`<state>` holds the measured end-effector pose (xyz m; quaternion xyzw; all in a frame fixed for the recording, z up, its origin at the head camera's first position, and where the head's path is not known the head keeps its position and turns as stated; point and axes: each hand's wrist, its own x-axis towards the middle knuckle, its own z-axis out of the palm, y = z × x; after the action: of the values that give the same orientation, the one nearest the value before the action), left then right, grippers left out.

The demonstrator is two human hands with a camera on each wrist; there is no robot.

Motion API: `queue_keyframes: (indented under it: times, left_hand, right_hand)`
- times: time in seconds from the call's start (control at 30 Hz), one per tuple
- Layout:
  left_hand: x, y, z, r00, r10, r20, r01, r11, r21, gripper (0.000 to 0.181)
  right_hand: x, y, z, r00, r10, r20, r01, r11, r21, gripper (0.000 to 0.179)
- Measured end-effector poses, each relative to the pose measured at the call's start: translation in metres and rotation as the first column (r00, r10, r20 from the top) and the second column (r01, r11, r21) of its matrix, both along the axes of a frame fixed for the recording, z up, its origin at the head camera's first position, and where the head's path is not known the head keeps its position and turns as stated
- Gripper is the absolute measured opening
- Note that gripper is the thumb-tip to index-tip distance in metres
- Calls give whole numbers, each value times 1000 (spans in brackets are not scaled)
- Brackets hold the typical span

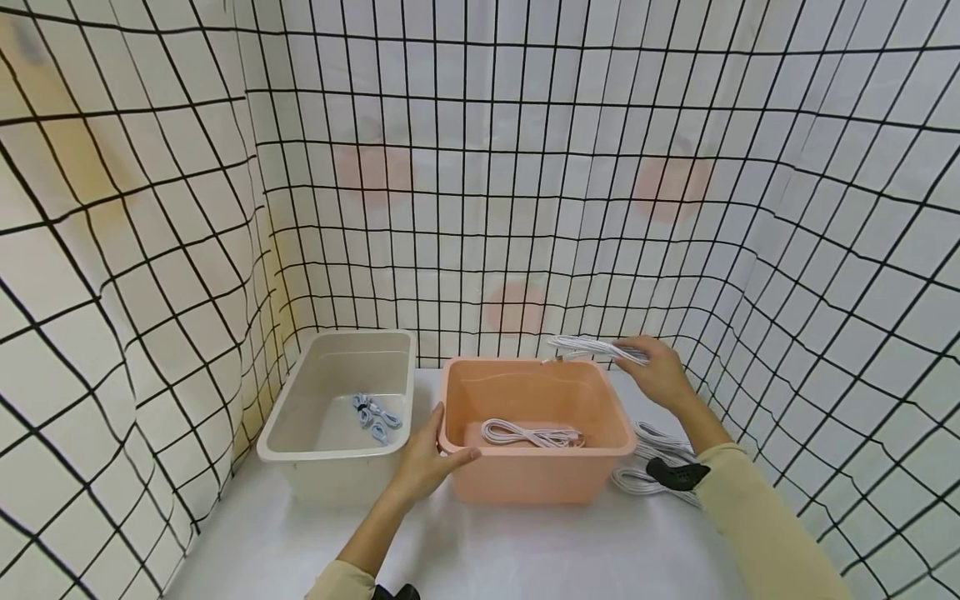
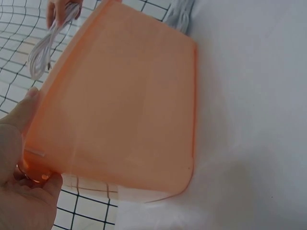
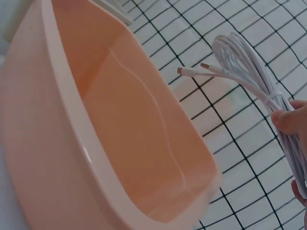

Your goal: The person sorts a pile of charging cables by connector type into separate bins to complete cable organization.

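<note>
White cloth-like surface (image 1: 525,554) lies beneath the bins; black wire grid (image 1: 465,151) stands behind and along both sides, with pale sheeting beyond it. Your right hand (image 1: 660,377) pinches the white cable bundle (image 1: 588,346) at its right end, thumb against fingers. Bundle position: raised, near the far right rim of the orange bin (image 1: 532,479). Long axis: roughly left-right in the head view, dipping slightly rightward; connector ends point left. Your left hand (image 1: 423,467) grips the bin's near left corner, thumb across the front rim.
</note>
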<state>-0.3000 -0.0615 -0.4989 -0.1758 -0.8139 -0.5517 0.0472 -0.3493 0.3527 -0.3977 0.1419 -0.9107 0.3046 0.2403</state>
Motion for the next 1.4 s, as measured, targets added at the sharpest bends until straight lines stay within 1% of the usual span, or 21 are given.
queue_keyframes:
  times: [0.2, 0.37, 0.43, 0.5, 0.53, 0.6, 0.67, 0.73, 0.83, 0.93, 1.1, 1.27, 1.33, 1.4]
  left_hand:
    - [0, 0, 2, 1000, -9, -9, 9, 1000, 8, 109]
    - [-1, 1, 2, 999, -19, -25, 20, 1000, 5, 109]
    - [-1, 1, 2, 999, -24, -21, 24, 1000, 3, 109]
    - [-1, 1, 2, 999, -30, -24, 30, 1000, 5, 108]
    - [-1, 1, 2, 999, -28, -28, 29, 1000, 6, 108]
    - [0, 1, 3, 999, -23, -34, 24, 1000, 5, 108]
    - [0, 1, 2, 999, -22, -34, 22, 1000, 6, 107]
    - [0, 2, 1, 999, -19, -33, 19, 1000, -3, 108]
    - [-1, 3, 0, 999, -26, -32, 26, 1000, 1, 109]
    - [-1, 2, 0, 999, -25, -35, 26, 1000, 12, 108]
    - [0, 1, 1, 999, -29, -35, 30, 999, 20, 107]
    - [0, -1, 0, 999, -37, -36, 37, 999, 9, 109]
    - [0, -2, -1, 999, -33, -32, 33, 999, 5, 109]
    - [0, -2, -1, 999, -27, -43, 27, 1000, -1, 108]
  right_hand:
    - [-10, -25, -9, 998, 51, 25, -51, 999, -10, 31]
    - [-19, -42, -14, 995, 98, -14, -98, 995, -22, 30]
    - [-24, -47, -16, 992, 120, -30, -121, 992, -28, 30]
    - [-30, -51, -18, 990, 137, -29, -138, 990, -35, 31]
    - [-32, -53, -19, 991, 130, -19, -130, 991, -29, 32]
    - [-36, -57, -21, 995, 99, 0, -99, 995, 20, 34]
    - [-38, -60, -23, 999, 43, 18, -45, 996, 79, 38]
    - [-38, -61, -25, 1000, -1, 17, -1, 992, 127, 41]
    - [-38, -62, -27, 1000, -11, 12, 9, 992, 126, 42]
    - [-38, -61, -28, 1000, 20, 18, -21, 995, 100, 39]
    - [-37, -56, -30, 998, 44, 48, -47, 996, 71, 36]
    - [-31, -54, -25, 996, 67, 63, -70, 996, 52, 36]
    - [-29, -54, -23, 995, 77, 70, -81, 995, 53, 37]
    - [-27, -54, -20, 994, 79, 82, -83, 995, 53, 37]
